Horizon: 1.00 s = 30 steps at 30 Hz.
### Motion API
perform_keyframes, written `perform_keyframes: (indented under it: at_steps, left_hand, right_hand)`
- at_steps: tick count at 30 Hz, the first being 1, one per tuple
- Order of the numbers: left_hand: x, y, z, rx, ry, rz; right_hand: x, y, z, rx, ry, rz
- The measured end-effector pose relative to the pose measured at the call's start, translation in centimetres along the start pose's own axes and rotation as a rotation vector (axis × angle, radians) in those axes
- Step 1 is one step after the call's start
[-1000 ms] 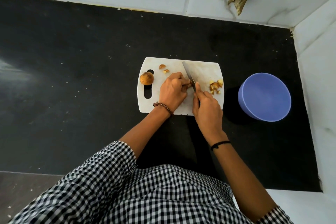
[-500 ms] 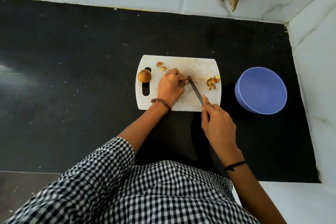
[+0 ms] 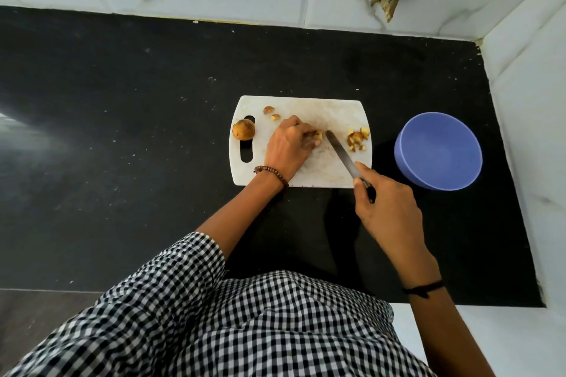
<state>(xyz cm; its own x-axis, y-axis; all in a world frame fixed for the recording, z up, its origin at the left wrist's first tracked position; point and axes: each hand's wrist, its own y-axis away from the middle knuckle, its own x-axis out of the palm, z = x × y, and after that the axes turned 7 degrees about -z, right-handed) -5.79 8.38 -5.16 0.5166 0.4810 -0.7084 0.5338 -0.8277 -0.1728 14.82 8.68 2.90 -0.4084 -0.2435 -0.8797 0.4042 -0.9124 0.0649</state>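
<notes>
Now: my left hand [image 3: 289,147] pinches the small brown-skinned yellow chunk [image 3: 316,135] under its fingertips on the white plastic cutting board [image 3: 318,174]. My right hand [image 3: 387,208] grips the steel knife [image 3: 341,153] — blade diagonal, tip just right of the chunk — so I judge the cut swings leftward.

Matt scuffed board [image 3: 324,110], probably plastic; steel blade [image 3: 340,154].
</notes>
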Motion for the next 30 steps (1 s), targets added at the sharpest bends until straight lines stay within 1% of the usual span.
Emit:
perform_keyframes:
  at_steps: [5, 10, 15, 19, 21, 26, 30]
  left_hand:
    - [-0.2, -0.4, -0.6, 0.015, -0.043, 0.034]
    - [-0.2, -1.2, -1.4, 0.01, -0.054, 0.067]
    - [-0.2, -1.5, -1.3, 0.089, -0.06, 0.075]
    - [-0.8, -2.5, -0.9, 0.22, -0.094, 0.124]
    - [-1.0, -2.8, -0.5, 0.258, -0.115, 0.142]
    - [-0.9, -3.1, 0.1, 0.275, -0.129, 0.182]
    - [-0.8, -3.1, -0.2, 0.219, -0.111, 0.151]
  right_hand:
    - [0.2, -0.7, -0.1, 0.05, -0.101, -0.056]
    - [0.9, -1.8, 0.2, 0.079, -0.176, -0.071]
    - [1.3, -2.3, 0.5, 0.103, -0.245, -0.091]
    - [1.9, -2.5, 0.5, 0.126, -0.275, -0.105]
    - [2.4, -2.7, 0.5, 0.149, -0.291, -0.092]
    - [3.3, -2.8, 0.8, 0.229, -0.352, -0.065]
    - [3.6, -2.8, 1.0, 0.249, -0.387, -0.066]
